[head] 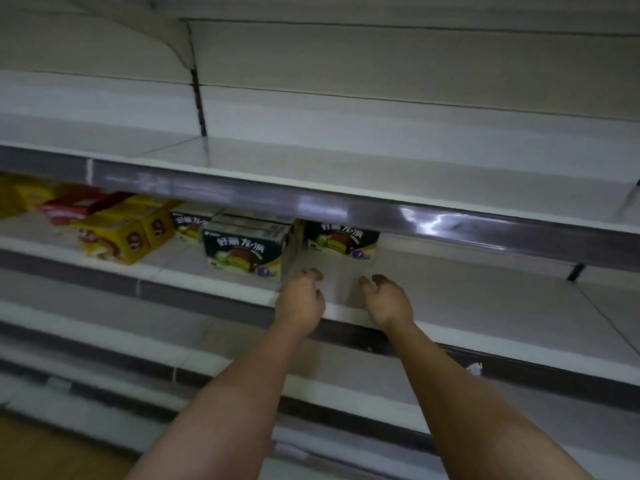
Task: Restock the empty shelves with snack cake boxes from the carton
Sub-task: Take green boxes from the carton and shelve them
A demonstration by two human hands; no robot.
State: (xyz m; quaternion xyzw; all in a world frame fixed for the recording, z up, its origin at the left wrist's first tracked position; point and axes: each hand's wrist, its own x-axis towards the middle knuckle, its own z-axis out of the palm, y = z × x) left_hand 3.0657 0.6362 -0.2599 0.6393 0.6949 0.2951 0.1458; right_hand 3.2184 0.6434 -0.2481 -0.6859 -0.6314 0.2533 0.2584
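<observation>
I count three green snack cake boxes on the shelf (485, 299): one near the front edge (242, 252), one further back to its right (341, 244), and one further back to its left (188, 227). There are two yellow boxes I can see well, one in front (114, 239) and one behind it (157, 221). One red box (74, 206) lies by the left end. More yellow (20, 197) shows there, too blurry to count.

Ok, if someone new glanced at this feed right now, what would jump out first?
Both bare hands, left hand and right hand, reach over the middle shelf edge, holding nothing. Just behind them stand green-and-white snack cake boxes, with yellow boxes further left. The upper shelf is bare.
</observation>
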